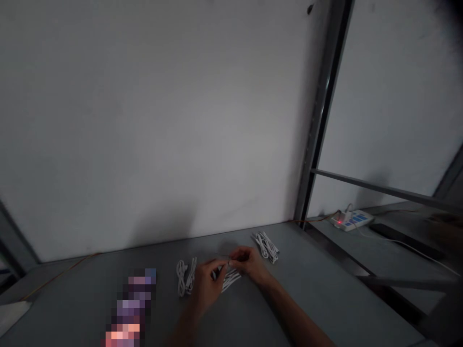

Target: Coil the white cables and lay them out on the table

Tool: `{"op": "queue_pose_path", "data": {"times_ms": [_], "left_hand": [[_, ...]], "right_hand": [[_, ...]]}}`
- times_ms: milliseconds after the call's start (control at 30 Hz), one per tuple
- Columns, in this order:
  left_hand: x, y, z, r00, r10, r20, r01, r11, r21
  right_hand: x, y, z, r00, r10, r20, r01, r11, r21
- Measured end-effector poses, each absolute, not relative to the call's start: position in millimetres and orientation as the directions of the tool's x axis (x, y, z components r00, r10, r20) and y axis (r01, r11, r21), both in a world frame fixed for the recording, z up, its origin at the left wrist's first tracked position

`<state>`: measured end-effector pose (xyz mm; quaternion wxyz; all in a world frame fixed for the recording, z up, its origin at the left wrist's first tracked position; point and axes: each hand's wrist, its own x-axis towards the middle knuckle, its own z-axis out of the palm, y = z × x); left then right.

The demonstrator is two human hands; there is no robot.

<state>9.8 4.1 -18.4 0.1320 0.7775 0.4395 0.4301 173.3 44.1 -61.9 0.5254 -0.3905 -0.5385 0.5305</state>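
Fingertips of the left hand (209, 283) and right hand (249, 264) meet at a slender white cable bundle (232, 279), long axis slanting near-left to far-right; whether they clamp it cannot be told.

White cables (231, 281), grey tabletop (325, 284), pale grey wall (181, 120), white-and-blue power strip (352, 220)

Likely workshop: grey bench (318, 279), metal frame (323, 111), power strip (358, 219).

Middle cables (231, 281): partly hidden | pale sheet (12, 315): cut off left
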Motion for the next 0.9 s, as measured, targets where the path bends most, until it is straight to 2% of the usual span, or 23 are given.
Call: {"op": "queue_pose_path", "data": {"times_ms": [367, 733, 900], "left_hand": [[5.3, 2.9, -15.9, 0.302, 0.848, 0.435, 0.640, -0.519, 0.567], [3.6, 1.0, -8.9, 0.405, 0.801, 0.441, 0.683, -0.586, 0.437], [3.6, 0.4, -9.0, 0.426, 0.806, 0.410, 0.674, -0.585, 0.450]], "right_hand": [[176.3, 42.9, -58.2, -0.061, 0.954, 0.292, 0.119, 0.297, -0.947], [175.6, 42.4, -61.7, -0.075, 0.952, 0.298, 0.200, 0.307, -0.930], [175.6, 41.2, -60.7, -0.082, 0.953, 0.292, 0.197, 0.303, -0.932]]}}
